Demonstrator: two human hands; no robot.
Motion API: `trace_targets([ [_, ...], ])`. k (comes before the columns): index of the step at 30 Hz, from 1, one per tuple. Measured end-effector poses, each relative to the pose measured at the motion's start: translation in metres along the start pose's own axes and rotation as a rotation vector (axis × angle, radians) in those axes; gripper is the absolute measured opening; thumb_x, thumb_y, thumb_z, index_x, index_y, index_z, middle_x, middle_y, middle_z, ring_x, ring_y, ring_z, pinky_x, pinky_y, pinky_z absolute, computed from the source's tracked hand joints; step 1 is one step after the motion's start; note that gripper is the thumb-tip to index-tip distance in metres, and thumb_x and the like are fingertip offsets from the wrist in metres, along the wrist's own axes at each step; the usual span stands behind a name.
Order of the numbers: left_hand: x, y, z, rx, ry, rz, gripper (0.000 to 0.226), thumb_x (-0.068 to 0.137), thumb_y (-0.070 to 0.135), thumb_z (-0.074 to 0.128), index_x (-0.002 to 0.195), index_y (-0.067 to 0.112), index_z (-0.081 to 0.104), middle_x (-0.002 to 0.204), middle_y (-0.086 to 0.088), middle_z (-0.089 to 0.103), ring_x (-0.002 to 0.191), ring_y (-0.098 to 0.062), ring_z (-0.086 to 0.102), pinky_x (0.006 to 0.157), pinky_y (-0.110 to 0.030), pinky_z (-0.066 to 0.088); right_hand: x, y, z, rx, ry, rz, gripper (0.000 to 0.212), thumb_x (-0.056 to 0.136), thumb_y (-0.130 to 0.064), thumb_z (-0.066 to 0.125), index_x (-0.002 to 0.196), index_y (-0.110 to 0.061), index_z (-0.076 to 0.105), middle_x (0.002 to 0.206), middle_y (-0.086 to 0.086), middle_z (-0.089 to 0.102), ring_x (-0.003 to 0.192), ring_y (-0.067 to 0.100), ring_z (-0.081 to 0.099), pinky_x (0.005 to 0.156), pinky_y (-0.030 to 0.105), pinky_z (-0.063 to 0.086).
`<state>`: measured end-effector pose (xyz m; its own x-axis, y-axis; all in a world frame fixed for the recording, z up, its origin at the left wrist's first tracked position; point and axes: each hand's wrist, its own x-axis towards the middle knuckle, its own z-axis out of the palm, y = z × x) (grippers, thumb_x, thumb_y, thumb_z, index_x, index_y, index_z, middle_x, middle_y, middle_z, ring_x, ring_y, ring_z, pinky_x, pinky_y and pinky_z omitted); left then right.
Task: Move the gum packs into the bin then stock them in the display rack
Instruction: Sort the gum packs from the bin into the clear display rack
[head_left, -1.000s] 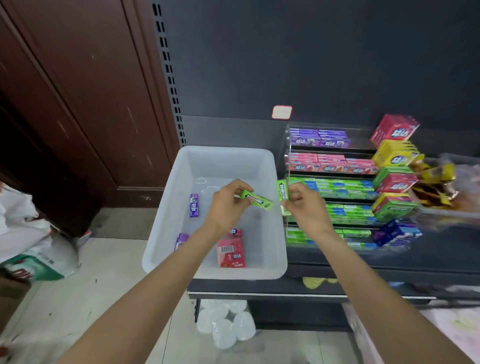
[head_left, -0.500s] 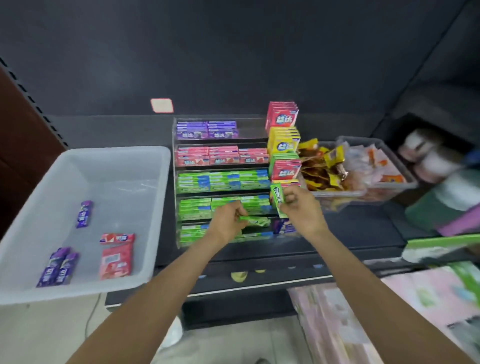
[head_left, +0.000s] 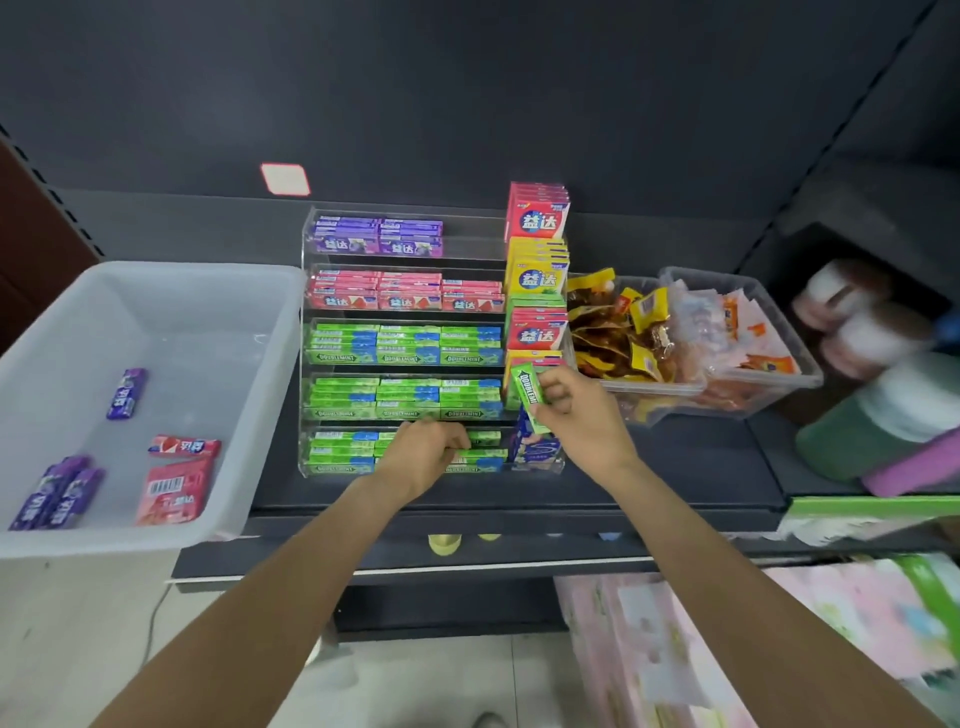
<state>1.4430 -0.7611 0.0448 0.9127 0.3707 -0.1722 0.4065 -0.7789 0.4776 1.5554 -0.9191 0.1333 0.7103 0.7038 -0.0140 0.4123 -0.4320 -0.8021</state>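
Dark shelving; green gum pack (head_left: 530, 397) pinched in right hand (head_left: 576, 410).

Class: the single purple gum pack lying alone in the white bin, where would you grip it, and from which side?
Pinch the purple gum pack across its two long edges, coming from above: it lies flat on the white bin floor with bare space around it.

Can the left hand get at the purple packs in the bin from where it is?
Probably yes: the left hand is at the rack's bottom tier, the bin is open-topped beside it, and nothing covers the purple packs.
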Motion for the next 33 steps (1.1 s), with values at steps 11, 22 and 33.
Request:
trace_targets([
  [11,-0.006,0.004,-0.008,0.417,-0.004,0.107,0.034,0.1,0.027,0.038,0.131,0.024,0.052,0.128,0.001,0.056,0.126,-0.018,0.038,0.099,-0.035,0.029,0.0,0.004,0.003,-0.026,-0.022,-0.016,0.019,0.087,-0.003,0.062,0.105,-0.007,0.062,0.079,-0.019,0.052,0.071,-0.001,0.055,0.062,0.006,0.042],
  [22,-0.013,0.001,-0.008,0.15,0.035,0.089,0.032,0.097,0.022,0.046,0.128,0.019,0.055,0.128,-0.001,0.056,0.124,-0.02,0.044,0.104,-0.038,0.034,-0.001,0.001,0.01,-0.036,-0.034,-0.033,0.024,0.086,-0.003,0.063,0.109,-0.007,0.064,0.082,-0.011,0.058,0.074,0.003,0.057,0.075,0.02,0.053],
  [33,-0.022,0.035,-0.036,-0.38,0.402,0.132,0.019,0.086,0.014,0.066,0.105,0.011,0.067,0.086,0.003,0.061,0.08,-0.008,0.056,0.07,-0.004,0.04,0.003,0.009,0.021,-0.231,-0.016,-0.153,0.031,0.083,-0.005,0.068,0.112,-0.013,0.065,0.111,0.004,0.063,0.099,0.013,0.057,0.09,0.026,0.047],
])
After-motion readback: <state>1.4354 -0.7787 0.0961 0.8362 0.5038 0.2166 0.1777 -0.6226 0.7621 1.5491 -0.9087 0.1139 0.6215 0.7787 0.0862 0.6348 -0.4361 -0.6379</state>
